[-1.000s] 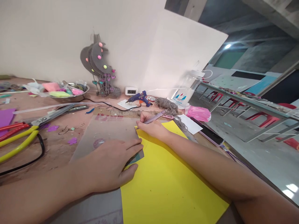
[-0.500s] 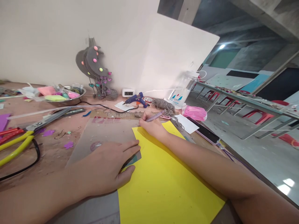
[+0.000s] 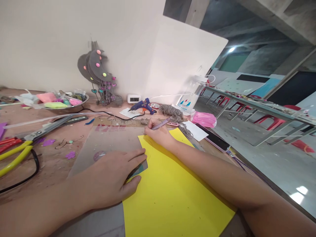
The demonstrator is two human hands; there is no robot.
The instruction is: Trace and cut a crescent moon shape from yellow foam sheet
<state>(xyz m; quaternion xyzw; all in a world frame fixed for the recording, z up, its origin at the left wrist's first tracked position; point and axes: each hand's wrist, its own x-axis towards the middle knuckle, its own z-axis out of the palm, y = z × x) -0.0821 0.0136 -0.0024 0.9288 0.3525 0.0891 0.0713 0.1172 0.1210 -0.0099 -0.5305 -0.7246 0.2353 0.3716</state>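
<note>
A yellow sheet (image 3: pixel 170 184) lies on a greyish translucent mat (image 3: pixel 96 140) in front of me. At its far left corner my right hand (image 3: pixel 158 131) is closed round a pen (image 3: pixel 163 123), which slants up to the right; the hand hides its tip. My left hand (image 3: pixel 116 174) rests flat with fingers stretched out, its fingertips and thumb on the sheet's left edge. Under those fingers shows a dark card-like piece with a teal patch (image 3: pixel 140 169), mostly covered.
Scissors (image 3: pixel 32 140) lie at left near a metal bowl (image 3: pixel 82 98) of coloured clay. Behind the sheet are a glue gun (image 3: pixel 144 106), a small clock (image 3: pixel 134 98), grey yarn (image 3: pixel 171 112), a bottle (image 3: pixel 194 95) and a phone (image 3: pixel 217 140). Grey crescent ornaments (image 3: pixel 96 67) hang on the wall.
The whole view has shifted slightly, so things sit a little further left. My right hand with the pen stays at the sheet's far corner; my left hand keeps its place on the edge.
</note>
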